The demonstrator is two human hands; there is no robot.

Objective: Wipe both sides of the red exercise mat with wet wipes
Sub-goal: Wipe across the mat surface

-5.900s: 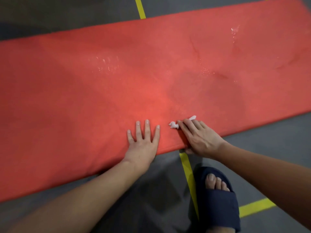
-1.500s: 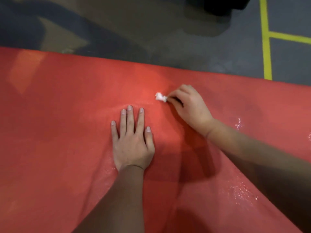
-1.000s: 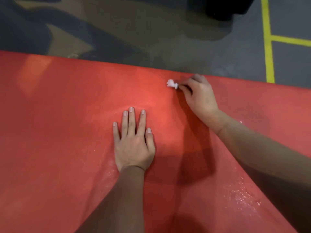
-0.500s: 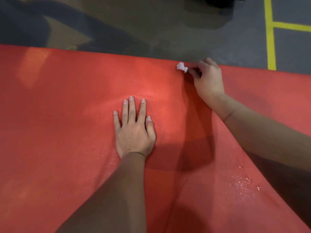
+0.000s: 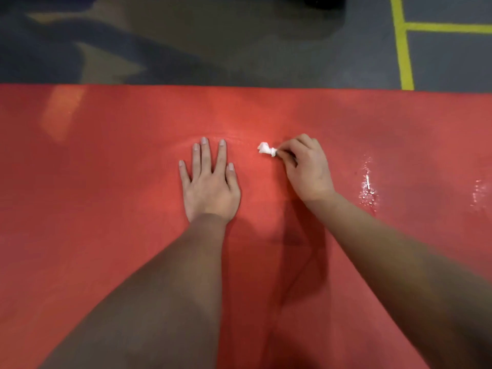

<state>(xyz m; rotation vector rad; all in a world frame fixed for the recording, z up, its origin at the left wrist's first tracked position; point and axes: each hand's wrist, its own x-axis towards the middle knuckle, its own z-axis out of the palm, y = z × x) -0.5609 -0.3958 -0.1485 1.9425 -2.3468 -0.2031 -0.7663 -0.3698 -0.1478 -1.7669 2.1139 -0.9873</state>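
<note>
I see my left hand point(image 5: 210, 187) lying flat, palm down, fingers straight and slightly spread, forearm reaching straight ahead. My right hand point(image 5: 306, 169) sits just beside it, fingers curled, pinching a wipe point(image 5: 267, 149) at the fingertips; its forearm angles in from the right.

The floor point(image 5: 239, 49) is dark grey and a little glossy, with broad shadows and paler brownish patches across it. Near its far right corner a yellow line point(image 5: 403, 49) runs away from the viewer, and a second yellow line point(image 5: 450, 27) branches from it toward the right edge. At the far edge a black object point(image 5: 323, 0) is cut off (what it is cannot be told).
</note>
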